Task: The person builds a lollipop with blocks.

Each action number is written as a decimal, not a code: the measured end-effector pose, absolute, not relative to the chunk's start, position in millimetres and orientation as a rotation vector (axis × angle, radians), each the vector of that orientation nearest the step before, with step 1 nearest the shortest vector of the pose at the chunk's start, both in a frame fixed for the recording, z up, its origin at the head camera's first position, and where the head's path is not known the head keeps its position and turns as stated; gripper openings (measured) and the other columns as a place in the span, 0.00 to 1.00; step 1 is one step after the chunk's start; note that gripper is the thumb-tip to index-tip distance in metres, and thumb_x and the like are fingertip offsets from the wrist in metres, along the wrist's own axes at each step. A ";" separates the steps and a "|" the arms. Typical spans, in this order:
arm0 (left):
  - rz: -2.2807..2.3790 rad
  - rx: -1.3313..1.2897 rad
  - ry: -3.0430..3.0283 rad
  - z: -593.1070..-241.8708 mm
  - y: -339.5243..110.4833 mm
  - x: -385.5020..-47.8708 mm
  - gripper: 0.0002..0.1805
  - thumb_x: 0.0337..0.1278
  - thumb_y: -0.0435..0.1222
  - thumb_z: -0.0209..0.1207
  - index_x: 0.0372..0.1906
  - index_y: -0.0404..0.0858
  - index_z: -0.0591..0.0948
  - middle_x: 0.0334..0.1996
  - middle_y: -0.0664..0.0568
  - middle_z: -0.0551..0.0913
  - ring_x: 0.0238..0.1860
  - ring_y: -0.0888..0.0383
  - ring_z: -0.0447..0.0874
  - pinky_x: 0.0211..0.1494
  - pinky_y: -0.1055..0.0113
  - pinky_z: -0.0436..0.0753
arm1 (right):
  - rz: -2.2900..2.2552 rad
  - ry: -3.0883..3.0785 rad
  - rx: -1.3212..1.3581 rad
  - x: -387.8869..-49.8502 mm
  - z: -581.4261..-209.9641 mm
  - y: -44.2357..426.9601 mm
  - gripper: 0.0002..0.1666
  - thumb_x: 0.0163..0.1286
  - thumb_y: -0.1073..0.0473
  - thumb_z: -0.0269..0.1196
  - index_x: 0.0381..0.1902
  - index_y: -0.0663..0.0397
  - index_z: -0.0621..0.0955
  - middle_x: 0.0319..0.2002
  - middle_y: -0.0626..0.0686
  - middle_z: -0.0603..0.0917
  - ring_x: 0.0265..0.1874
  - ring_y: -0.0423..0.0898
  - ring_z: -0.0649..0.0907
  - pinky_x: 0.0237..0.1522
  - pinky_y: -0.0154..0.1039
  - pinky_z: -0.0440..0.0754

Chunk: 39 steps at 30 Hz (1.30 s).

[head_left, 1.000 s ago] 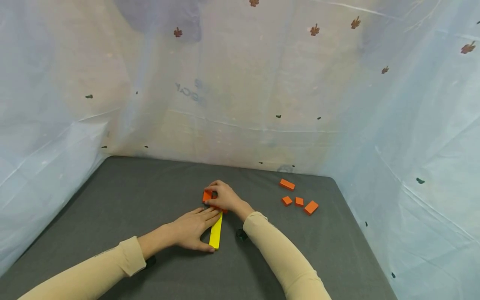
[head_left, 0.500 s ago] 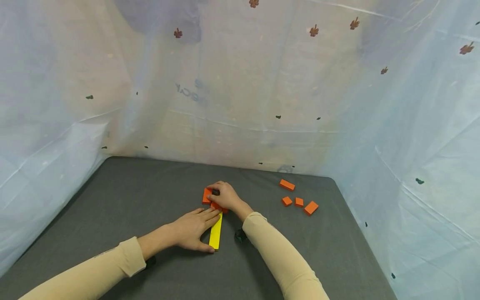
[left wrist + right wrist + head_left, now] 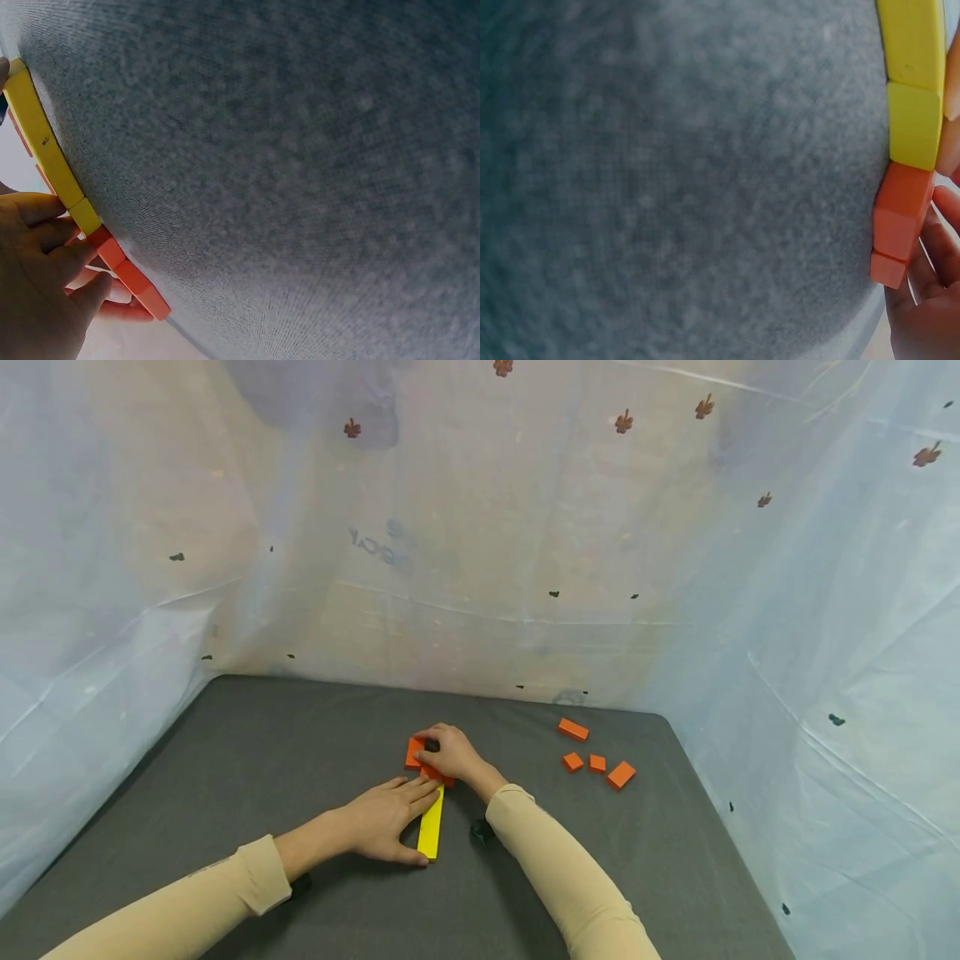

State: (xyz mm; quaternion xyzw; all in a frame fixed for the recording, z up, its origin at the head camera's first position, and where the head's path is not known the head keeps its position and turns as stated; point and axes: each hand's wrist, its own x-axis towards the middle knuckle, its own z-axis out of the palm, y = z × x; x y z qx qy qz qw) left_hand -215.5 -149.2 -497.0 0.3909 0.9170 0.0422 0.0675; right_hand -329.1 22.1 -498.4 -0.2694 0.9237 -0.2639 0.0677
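Note:
A long yellow block lies on the grey table with a row of orange blocks at its far end. My left hand spans the yellow block, thumb at its near end and straight fingers by the orange blocks. A short yellow block shows between the long one and the orange ones in the left wrist view. With curled fingers and thumb, my right hand holds an orange block at the far left of the row. The right wrist view shows yellow and orange blocks set end to end, fingers beside them.
Several loose orange blocks lie on the right side of the table. Pale plastic sheeting hangs behind and along the sides of the table.
My right thumb has shifted slightly away and to the right, uncovering more of the orange blocks. My left hand keeps its place on the yellow block.

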 end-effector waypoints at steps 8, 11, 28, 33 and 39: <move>0.127 1.176 2.757 -495.9 -149.1 -215.1 0.59 0.59 0.74 0.56 0.81 0.37 0.62 0.82 0.46 0.57 0.82 0.48 0.55 0.79 0.43 0.61 | -0.797 2.789 -0.812 -328.1 -498.1 22.5 0.25 0.75 0.51 0.67 0.68 0.48 0.82 0.62 0.53 0.82 0.63 0.52 0.79 0.68 0.47 0.76; 0.125 1.176 2.758 -496.1 -149.5 -215.1 0.58 0.59 0.74 0.55 0.81 0.37 0.62 0.82 0.47 0.57 0.82 0.49 0.55 0.79 0.43 0.61 | -0.797 2.790 -0.805 -327.8 -497.8 22.3 0.25 0.76 0.51 0.67 0.68 0.48 0.82 0.62 0.53 0.82 0.63 0.52 0.79 0.68 0.47 0.76; 0.101 1.202 2.780 -496.9 -149.3 -216.1 0.59 0.57 0.76 0.55 0.81 0.38 0.62 0.82 0.47 0.57 0.81 0.47 0.56 0.79 0.43 0.62 | -1.051 2.699 -0.861 -319.2 -473.8 51.4 0.27 0.79 0.52 0.62 0.70 0.56 0.78 0.67 0.56 0.78 0.64 0.54 0.79 0.65 0.52 0.79; 0.104 1.206 2.782 -497.0 -148.4 -216.2 0.59 0.57 0.75 0.56 0.82 0.37 0.62 0.83 0.46 0.57 0.81 0.47 0.57 0.79 0.43 0.63 | -1.099 2.728 -0.913 -315.8 -463.5 80.5 0.26 0.79 0.52 0.62 0.70 0.54 0.78 0.68 0.55 0.77 0.64 0.54 0.79 0.65 0.54 0.79; 0.121 1.193 2.780 -496.7 -148.5 -215.3 0.59 0.57 0.74 0.57 0.81 0.37 0.63 0.82 0.46 0.57 0.81 0.46 0.57 0.79 0.43 0.63 | -1.124 2.786 -0.911 -310.6 -452.7 122.0 0.26 0.77 0.54 0.65 0.69 0.52 0.79 0.67 0.56 0.78 0.63 0.57 0.80 0.64 0.59 0.78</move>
